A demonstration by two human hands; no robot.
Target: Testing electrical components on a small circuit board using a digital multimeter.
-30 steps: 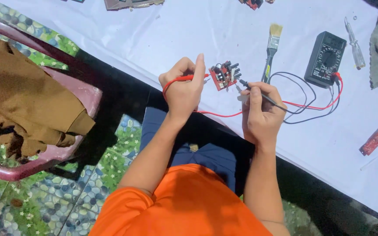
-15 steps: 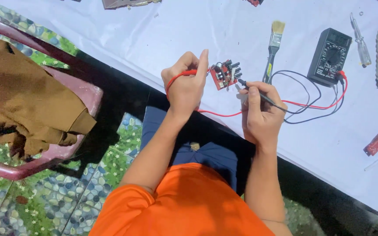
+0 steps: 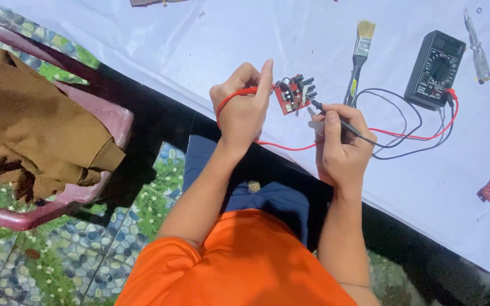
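We are still pinching the red probe in our left hand and the black probe in our right hand. Both are staying on the small red circuit board, which is hardly shifting on the counter.

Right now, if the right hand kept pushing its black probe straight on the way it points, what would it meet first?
The right hand aims the black probe up-left at the small red circuit board; its tip looks at or nearly on it. Beyond sits the left hand.

Your only screen is on the black multimeter, a small dark rectangular display at its far end, upper right on the white counter.
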